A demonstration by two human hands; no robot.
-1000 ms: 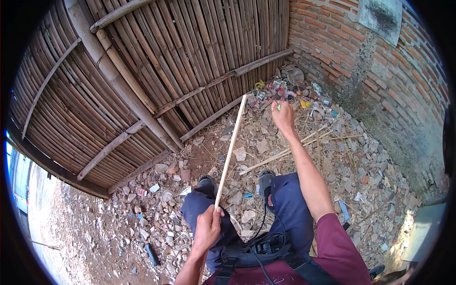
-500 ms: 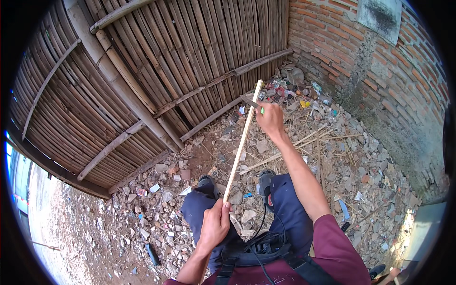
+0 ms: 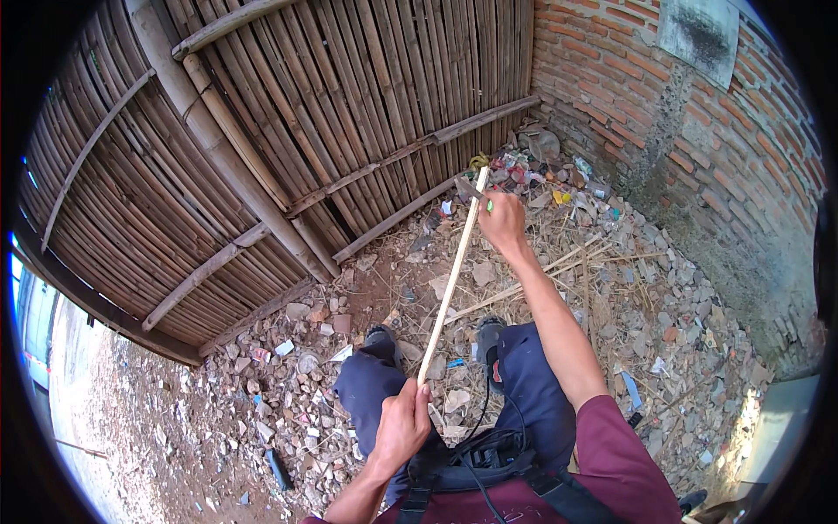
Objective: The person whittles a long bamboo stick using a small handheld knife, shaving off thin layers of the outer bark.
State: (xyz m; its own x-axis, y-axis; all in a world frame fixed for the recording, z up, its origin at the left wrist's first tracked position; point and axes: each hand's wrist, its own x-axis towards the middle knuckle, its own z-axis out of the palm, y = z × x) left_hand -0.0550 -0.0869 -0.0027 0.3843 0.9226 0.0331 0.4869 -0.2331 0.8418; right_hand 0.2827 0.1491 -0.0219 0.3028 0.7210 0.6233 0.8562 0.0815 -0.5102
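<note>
A long, pale strip that looks like split bamboo (image 3: 454,278) slants up and away in front of me. Its near end is gripped by my left hand (image 3: 403,426), with the thumb along it, above my left thigh. My right hand (image 3: 503,218) is closed round the handle of a knife (image 3: 470,189); a bit of green shows at the handle. The blade lies across the strip near its far end, apparently touching it. Most of the handle is hidden by my fingers.
A bamboo slat wall (image 3: 375,96) stands ahead and left, meeting a brick wall (image 3: 602,79) at the corner. Stones and litter (image 3: 559,179) cover the ground. Several thin bamboo strips (image 3: 559,271) lie beyond my right knee. A dark bottle-like object (image 3: 279,470) lies at lower left.
The strip's far end has dipped nearer to me and slightly right. Both hands have shifted a little, my left one toward me, with the knife still across the strip.
</note>
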